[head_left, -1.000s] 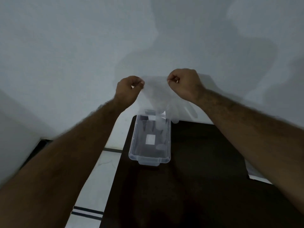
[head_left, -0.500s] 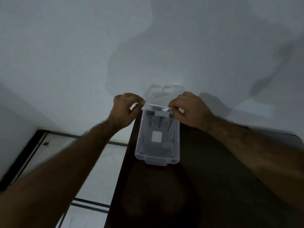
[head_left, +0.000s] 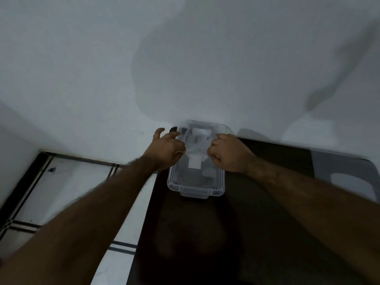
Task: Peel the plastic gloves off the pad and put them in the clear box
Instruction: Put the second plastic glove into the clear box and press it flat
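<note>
Right hand (head_left: 228, 154): closed into a fist over the right side of the clear box (head_left: 196, 189); a corner of the thin plastic glove (head_left: 196, 150) appears to be pinched in it, though the film is too sheer for the contact to be confirmed.
Left hand (head_left: 167, 149): fingers loosely spread at the box's left rim, thumb and forefinger drawn toward the glove's left edge; whether the film is actually gripped cannot be told.
Plastic glove: stretched between the two hands, low over the middle of the box, seemingly at or just below rim height.
Clear box: set on the dark table (head_left: 267, 223), its far end close against the pale wall (head_left: 185, 58), its left side near the table's left edge; a white label is seen through the bottom.
Pad: not seen anywhere in view.
Risk, static cling: the film may be carried back out on the fingers if it sticks to skin on release.
Risk, draped edge: if one corner is freed first, the glove may be left hanging over the rim.
Risk, box shift: a light box near the table edge could be nudged toward the tiled floor (head_left: 82, 182) by the left hand.
</note>
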Action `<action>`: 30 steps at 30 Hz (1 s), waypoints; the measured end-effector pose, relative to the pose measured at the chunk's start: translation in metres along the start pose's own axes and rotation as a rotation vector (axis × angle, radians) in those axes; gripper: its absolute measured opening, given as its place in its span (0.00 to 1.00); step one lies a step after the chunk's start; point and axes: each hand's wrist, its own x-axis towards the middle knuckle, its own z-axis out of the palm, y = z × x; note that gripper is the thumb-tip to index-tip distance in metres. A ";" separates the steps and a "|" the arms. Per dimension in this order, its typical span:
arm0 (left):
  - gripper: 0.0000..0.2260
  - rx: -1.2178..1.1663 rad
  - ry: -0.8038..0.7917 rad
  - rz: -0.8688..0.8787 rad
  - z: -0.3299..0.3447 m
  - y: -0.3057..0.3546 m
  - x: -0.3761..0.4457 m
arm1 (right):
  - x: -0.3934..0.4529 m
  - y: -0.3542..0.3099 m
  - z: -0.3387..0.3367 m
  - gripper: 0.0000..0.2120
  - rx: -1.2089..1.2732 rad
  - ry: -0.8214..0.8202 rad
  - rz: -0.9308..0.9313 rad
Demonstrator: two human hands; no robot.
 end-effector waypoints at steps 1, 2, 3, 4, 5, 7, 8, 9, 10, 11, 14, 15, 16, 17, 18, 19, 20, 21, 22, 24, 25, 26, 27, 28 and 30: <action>0.09 0.031 -0.052 0.001 0.001 0.002 0.000 | -0.001 -0.004 0.004 0.15 -0.009 -0.042 -0.001; 0.09 0.063 -0.102 0.008 0.003 0.004 0.000 | -0.002 -0.008 0.009 0.14 -0.020 -0.084 -0.004; 0.10 0.097 -0.148 0.020 0.004 0.005 0.000 | -0.003 -0.012 0.013 0.13 -0.031 -0.126 -0.006; 0.10 0.129 -0.190 0.035 0.005 0.007 0.001 | -0.003 -0.016 0.017 0.12 -0.042 -0.165 -0.009; 0.10 0.153 -0.231 0.046 0.006 0.009 0.001 | -0.002 -0.019 0.021 0.11 -0.052 -0.201 -0.014; 0.11 0.183 -0.302 0.057 0.007 0.012 0.004 | -0.002 -0.025 0.028 0.09 -0.070 -0.269 -0.025; 0.11 0.197 -0.333 0.060 0.006 0.015 0.005 | -0.002 -0.027 0.031 0.07 -0.085 -0.299 -0.033; 0.12 0.213 -0.360 0.064 0.005 0.017 0.006 | -0.002 -0.029 0.035 0.07 -0.106 -0.327 -0.043; 0.12 0.231 -0.383 0.069 0.004 0.019 0.008 | -0.001 -0.031 0.036 0.06 -0.128 -0.354 -0.054; 0.12 0.252 -0.402 0.076 0.003 0.021 0.009 | 0.000 -0.032 0.037 0.06 -0.149 -0.384 -0.067; 0.11 0.300 -0.454 0.105 0.004 0.024 0.012 | 0.009 -0.035 0.034 0.09 -0.176 -0.536 -0.095; 0.11 0.310 -0.473 0.115 0.004 0.024 0.012 | 0.012 -0.036 0.034 0.12 -0.178 -0.604 -0.090; 0.12 0.321 -0.494 0.126 0.005 0.025 0.013 | 0.015 -0.036 0.033 0.16 -0.186 -0.668 -0.079; 0.13 0.334 -0.517 0.136 0.005 0.025 0.014 | 0.018 -0.036 0.033 0.19 -0.199 -0.718 -0.069; 0.14 0.347 -0.541 0.146 0.005 0.026 0.014 | 0.021 -0.036 0.032 0.21 -0.206 -0.750 -0.056; 0.15 0.357 -0.567 0.156 0.005 0.026 0.015 | 0.024 -0.035 0.033 0.22 -0.206 -0.767 -0.046; 0.16 0.367 -0.595 0.163 0.004 0.028 0.015 | 0.026 -0.035 0.031 0.21 -0.202 -0.774 -0.045; 0.18 0.378 -0.621 0.172 0.004 0.029 0.016 | 0.028 -0.034 0.029 0.20 -0.198 -0.772 -0.051; 0.19 0.391 -0.645 0.183 0.003 0.030 0.016 | 0.030 -0.034 0.026 0.18 -0.193 -0.756 -0.061; 0.22 0.401 -0.695 0.192 0.002 0.033 0.017 | 0.033 -0.033 0.025 0.15 -0.188 -0.662 -0.091; 0.23 0.393 -0.718 0.193 0.001 0.034 0.017 | 0.034 -0.033 0.027 0.17 -0.178 -0.601 -0.099; 0.23 0.379 -0.731 0.196 0.001 0.035 0.017 | 0.035 -0.034 0.030 0.20 -0.156 -0.557 -0.089; 0.23 0.361 -0.729 0.202 0.000 0.035 0.018 | 0.035 -0.034 0.035 0.23 -0.135 -0.538 -0.068; 0.23 0.341 -0.710 0.211 -0.001 0.035 0.020 | 0.035 -0.035 0.039 0.26 -0.132 -0.539 -0.046; 0.21 0.313 -0.654 0.217 -0.002 0.035 0.023 | 0.033 -0.036 0.047 0.26 -0.166 -0.567 -0.015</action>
